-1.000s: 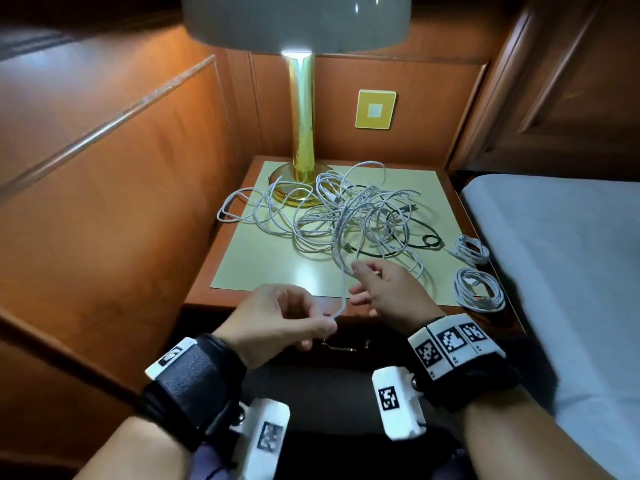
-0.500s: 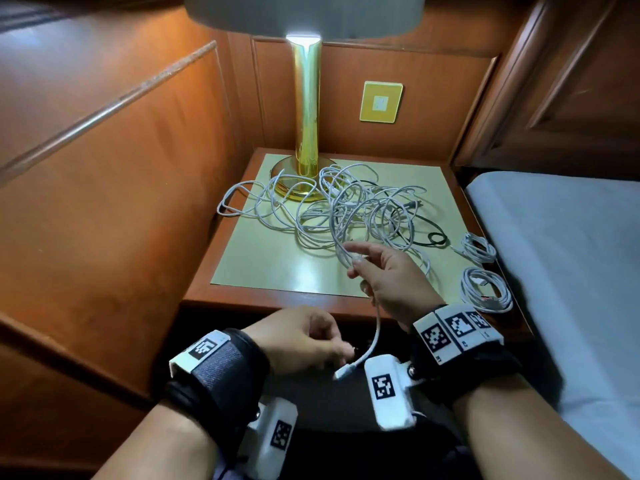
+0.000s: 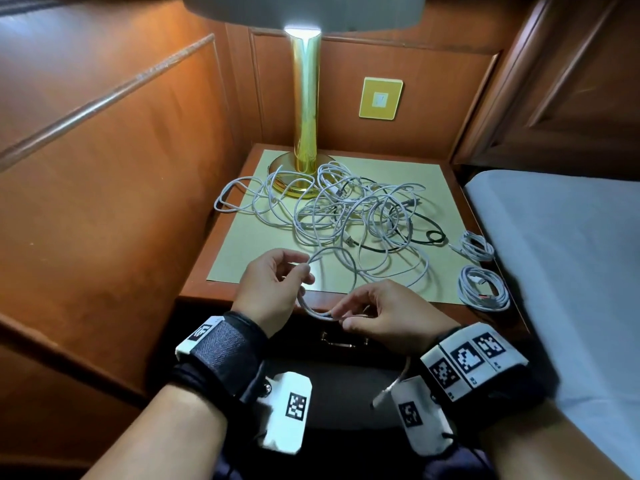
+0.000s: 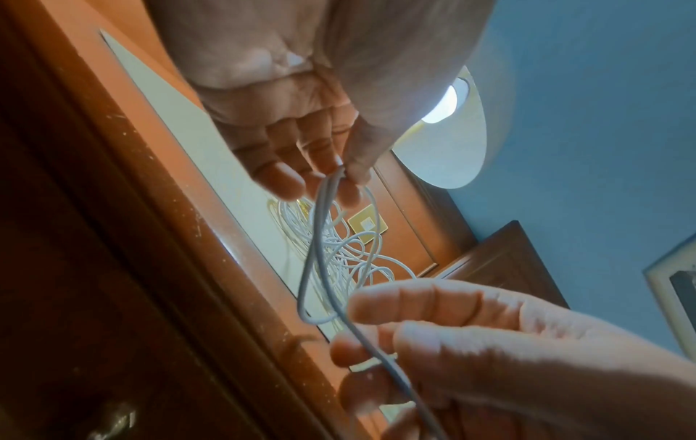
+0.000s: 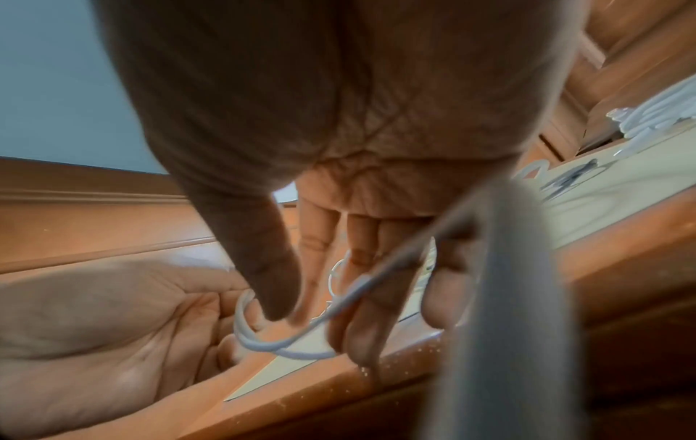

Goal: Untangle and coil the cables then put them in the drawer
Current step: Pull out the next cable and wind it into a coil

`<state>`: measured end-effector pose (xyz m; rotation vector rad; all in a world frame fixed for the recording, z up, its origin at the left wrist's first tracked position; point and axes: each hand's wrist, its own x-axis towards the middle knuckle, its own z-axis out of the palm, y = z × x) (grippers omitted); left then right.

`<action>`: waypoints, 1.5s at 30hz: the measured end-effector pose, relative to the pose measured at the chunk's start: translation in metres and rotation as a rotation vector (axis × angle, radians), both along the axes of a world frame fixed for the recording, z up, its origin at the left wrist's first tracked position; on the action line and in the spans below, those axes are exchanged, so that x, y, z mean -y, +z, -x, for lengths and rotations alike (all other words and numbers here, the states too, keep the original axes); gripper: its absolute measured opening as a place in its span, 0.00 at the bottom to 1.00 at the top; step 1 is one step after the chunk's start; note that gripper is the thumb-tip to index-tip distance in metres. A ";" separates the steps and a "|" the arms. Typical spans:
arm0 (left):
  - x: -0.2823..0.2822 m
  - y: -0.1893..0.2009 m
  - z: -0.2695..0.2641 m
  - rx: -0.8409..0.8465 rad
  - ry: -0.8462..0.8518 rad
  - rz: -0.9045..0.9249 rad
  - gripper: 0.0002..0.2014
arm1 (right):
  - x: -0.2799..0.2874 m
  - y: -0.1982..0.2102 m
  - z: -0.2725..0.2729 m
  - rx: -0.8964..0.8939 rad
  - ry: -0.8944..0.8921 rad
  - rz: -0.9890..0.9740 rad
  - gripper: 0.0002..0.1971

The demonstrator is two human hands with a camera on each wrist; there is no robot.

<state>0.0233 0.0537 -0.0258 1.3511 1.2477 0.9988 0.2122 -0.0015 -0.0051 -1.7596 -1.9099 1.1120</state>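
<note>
A tangle of white cables (image 3: 346,216) with one black cable (image 3: 431,237) lies on the nightstand (image 3: 194,292) by the lamp base. My left hand (image 3: 305,271) pinches one white cable (image 4: 316,253) above the front edge. My right hand (image 3: 337,317) pinches the same cable lower down, so a small loop (image 5: 263,345) hangs between both hands. Its plug end (image 3: 382,393) dangles below my right wrist. The left wrist view shows my left fingers (image 4: 331,160) closed on doubled strands. The drawer (image 3: 341,341) under the top is closed.
Two coiled white cables (image 3: 476,245) (image 3: 483,289) lie at the nightstand's right edge. A gold lamp (image 3: 306,109) stands at the back. Wood panelling closes the left side, and a bed (image 3: 561,271) runs along the right.
My left hand rose from the drawer front to the table edge. My right hand dropped from the tangle towards me. The cable now forms a small loop between them.
</note>
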 end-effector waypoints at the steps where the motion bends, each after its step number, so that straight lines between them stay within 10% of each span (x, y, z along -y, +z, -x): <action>1: 0.000 0.001 0.000 -0.002 -0.001 -0.022 0.05 | 0.000 0.000 -0.002 0.028 -0.035 -0.033 0.04; 6: 0.007 0.013 0.001 0.019 -0.052 -0.152 0.07 | -0.005 0.003 -0.011 -0.023 -0.369 -0.273 0.10; 10: 0.015 0.017 0.000 0.010 -0.173 -0.229 0.08 | -0.006 0.005 -0.011 -0.078 -0.309 -0.362 0.27; 14: 0.019 0.017 0.003 0.026 -0.093 -0.267 0.09 | -0.005 0.004 -0.005 -0.116 -0.219 -0.478 0.01; 18: 0.009 0.022 0.014 0.166 0.155 -0.298 0.16 | -0.011 0.002 -0.019 -0.269 -0.489 -0.520 0.22; 22: 0.001 0.025 0.021 0.318 0.323 -0.287 0.19 | -0.010 0.015 -0.032 -0.758 -0.809 -0.312 0.26; 26: 0.004 0.033 0.028 0.429 0.419 -0.214 0.17 | -0.004 0.020 -0.044 -0.901 -0.884 -0.105 0.36; 29: 0.008 0.039 0.045 0.360 0.450 -0.242 0.15 | 0.006 0.027 -0.059 -1.031 -0.972 -0.099 0.26; 32: 0.021 0.046 0.064 0.237 0.446 -0.307 0.12 | 0.025 0.027 -0.072 -0.966 -0.985 -0.102 0.13; 36: 0.048 0.082 0.074 0.064 0.326 -0.505 0.08 | 0.059 0.022 -0.059 -0.720 -0.868 -0.189 0.19; 45: 0.126 0.188 0.078 0.098 0.154 -0.811 0.10 | 0.134 0.032 0.026 -0.389 -0.443 -0.136 0.08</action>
